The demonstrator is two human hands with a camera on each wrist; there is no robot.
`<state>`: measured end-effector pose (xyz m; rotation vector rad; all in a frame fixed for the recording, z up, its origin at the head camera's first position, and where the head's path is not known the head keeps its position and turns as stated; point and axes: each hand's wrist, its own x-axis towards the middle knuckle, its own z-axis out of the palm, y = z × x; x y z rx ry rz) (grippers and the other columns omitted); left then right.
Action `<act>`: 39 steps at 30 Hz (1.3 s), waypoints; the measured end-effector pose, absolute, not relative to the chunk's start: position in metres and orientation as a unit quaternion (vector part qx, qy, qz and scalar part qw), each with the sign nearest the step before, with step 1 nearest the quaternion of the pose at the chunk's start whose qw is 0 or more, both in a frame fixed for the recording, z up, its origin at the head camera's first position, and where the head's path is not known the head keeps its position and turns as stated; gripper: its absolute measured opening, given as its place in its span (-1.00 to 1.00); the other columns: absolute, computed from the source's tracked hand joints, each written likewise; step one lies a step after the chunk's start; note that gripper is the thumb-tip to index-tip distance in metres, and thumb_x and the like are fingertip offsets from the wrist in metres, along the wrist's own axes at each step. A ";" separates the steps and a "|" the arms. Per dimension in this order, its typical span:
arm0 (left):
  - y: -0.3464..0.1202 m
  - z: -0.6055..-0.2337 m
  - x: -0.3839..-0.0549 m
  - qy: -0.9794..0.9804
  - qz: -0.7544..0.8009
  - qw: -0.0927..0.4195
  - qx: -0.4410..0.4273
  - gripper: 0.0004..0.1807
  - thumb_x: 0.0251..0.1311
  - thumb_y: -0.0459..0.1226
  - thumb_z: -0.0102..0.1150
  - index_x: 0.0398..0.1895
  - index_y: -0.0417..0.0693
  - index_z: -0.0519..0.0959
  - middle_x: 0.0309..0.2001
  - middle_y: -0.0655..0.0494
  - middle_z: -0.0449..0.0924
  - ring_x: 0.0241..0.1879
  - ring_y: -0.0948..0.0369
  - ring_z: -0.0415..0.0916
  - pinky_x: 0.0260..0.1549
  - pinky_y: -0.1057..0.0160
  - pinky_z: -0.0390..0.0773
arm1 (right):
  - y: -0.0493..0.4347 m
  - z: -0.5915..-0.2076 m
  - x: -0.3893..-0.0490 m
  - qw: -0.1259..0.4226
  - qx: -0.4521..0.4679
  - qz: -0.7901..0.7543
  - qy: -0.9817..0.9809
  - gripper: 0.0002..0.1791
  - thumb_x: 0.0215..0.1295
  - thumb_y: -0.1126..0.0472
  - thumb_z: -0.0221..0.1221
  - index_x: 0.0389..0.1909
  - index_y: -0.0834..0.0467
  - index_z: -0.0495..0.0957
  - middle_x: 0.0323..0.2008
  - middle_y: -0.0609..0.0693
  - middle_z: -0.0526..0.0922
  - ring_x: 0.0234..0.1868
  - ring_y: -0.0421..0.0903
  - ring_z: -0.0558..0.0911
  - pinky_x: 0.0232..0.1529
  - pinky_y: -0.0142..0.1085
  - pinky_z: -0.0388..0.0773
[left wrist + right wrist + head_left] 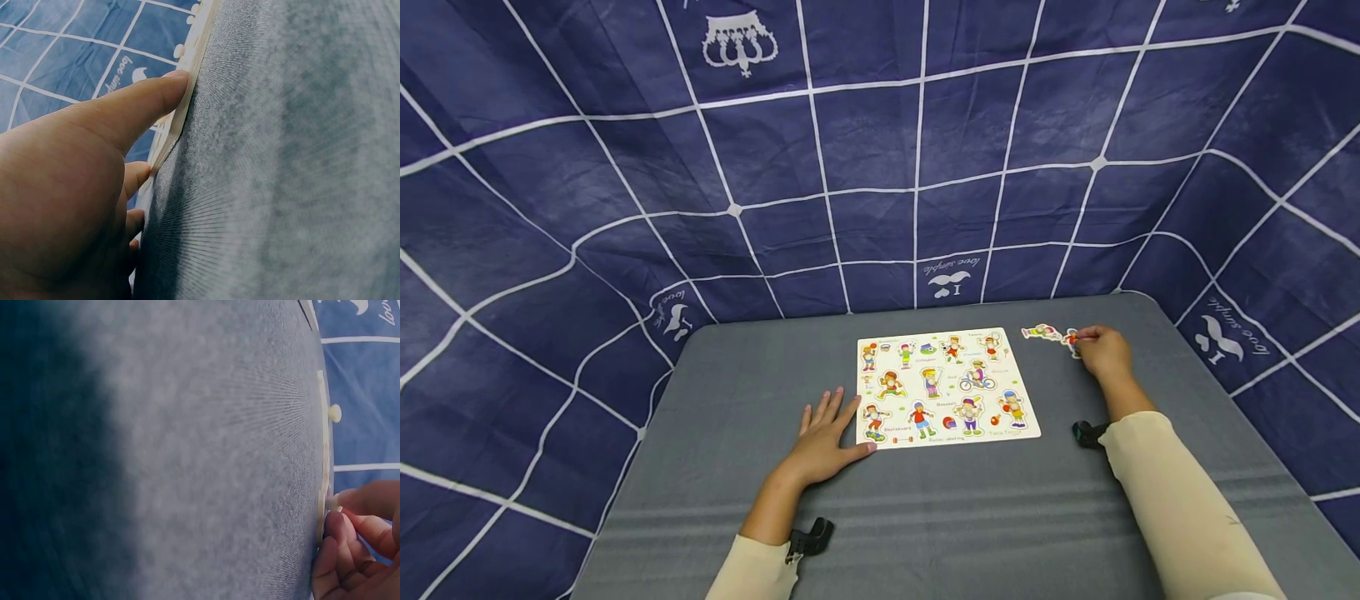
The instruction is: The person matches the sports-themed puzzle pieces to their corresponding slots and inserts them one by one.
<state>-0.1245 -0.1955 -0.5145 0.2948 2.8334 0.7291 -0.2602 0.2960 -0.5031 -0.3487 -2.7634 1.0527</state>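
Note:
A wooden peg puzzle board printed with sports figures lies on the grey table. My left hand rests with fingers spread at its left edge, thumb on the lower left corner; in the left wrist view the thumb touches the board's side. To the right of the board, my right hand pinches the small knob of a puzzle piece shaped like a figure in red. Another figure-shaped piece lies just left of it, and a pale knob stands up in the right wrist view.
A grey cloth covers the table, with ridges across its front part. Dark blue curtain with white grid lines hangs behind and on both sides. Black straps with cameras sit on both wrists.

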 end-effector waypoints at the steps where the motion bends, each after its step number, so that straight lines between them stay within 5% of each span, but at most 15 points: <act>1: -0.195 -0.514 -0.125 0.959 0.247 0.099 0.100 0.02 0.19 0.32 0.20 0.63 0.19 0.08 0.66 -0.04 -0.17 0.66 -0.08 -0.35 0.54 -0.29 -0.37 | 0.297 -0.504 -0.261 0.082 -0.114 0.352 -0.925 -0.71 0.28 0.29 0.12 -0.09 0.37 0.66 -0.14 0.33 0.71 -0.42 -0.09 0.52 -0.36 -0.31 0.36; 8: -0.195 -0.514 -0.125 0.959 0.247 0.099 0.098 0.02 0.19 0.32 0.21 0.63 0.19 0.07 0.66 -0.04 -0.18 0.66 -0.06 -0.37 0.54 -0.28 -0.38 | 0.300 -0.504 -0.262 0.080 -0.096 0.335 -0.934 -0.72 0.22 0.27 0.13 -0.17 0.37 0.68 -0.22 0.33 0.70 -0.36 0.04 0.54 -0.36 -0.27 0.35; 16: -0.195 -0.516 -0.126 0.959 0.246 0.098 0.101 0.02 0.18 0.33 0.21 0.63 0.18 0.09 0.66 -0.04 -0.17 0.66 -0.07 -0.35 0.54 -0.29 -0.37 | 0.303 -0.503 -0.258 0.077 -0.091 0.340 -0.933 -0.74 0.22 0.30 0.14 -0.18 0.38 0.67 -0.43 0.12 0.70 -0.48 -0.15 0.47 -0.41 -0.33 0.34; 33: -0.196 -0.516 -0.125 0.959 0.245 0.102 0.098 0.02 0.19 0.33 0.20 0.63 0.20 0.07 0.66 -0.02 -0.19 0.66 -0.06 -0.37 0.55 -0.28 -0.39 | 0.291 -0.496 -0.243 0.090 -0.088 0.365 -0.922 -0.69 0.35 0.27 0.16 -0.03 0.38 0.66 -0.13 0.32 0.73 -0.48 -0.40 0.44 -0.46 -0.51 0.36; 39: -0.196 -0.516 -0.125 0.960 0.242 0.101 0.097 0.03 0.19 0.34 0.19 0.63 0.20 0.06 0.66 -0.02 -0.20 0.66 -0.05 -0.37 0.55 -0.27 -0.39 | 0.284 -0.493 -0.239 0.091 -0.086 0.372 -0.920 -0.68 0.39 0.22 0.17 0.02 0.33 0.66 -0.08 0.31 0.73 -0.39 -0.29 0.49 -0.40 -0.48 0.37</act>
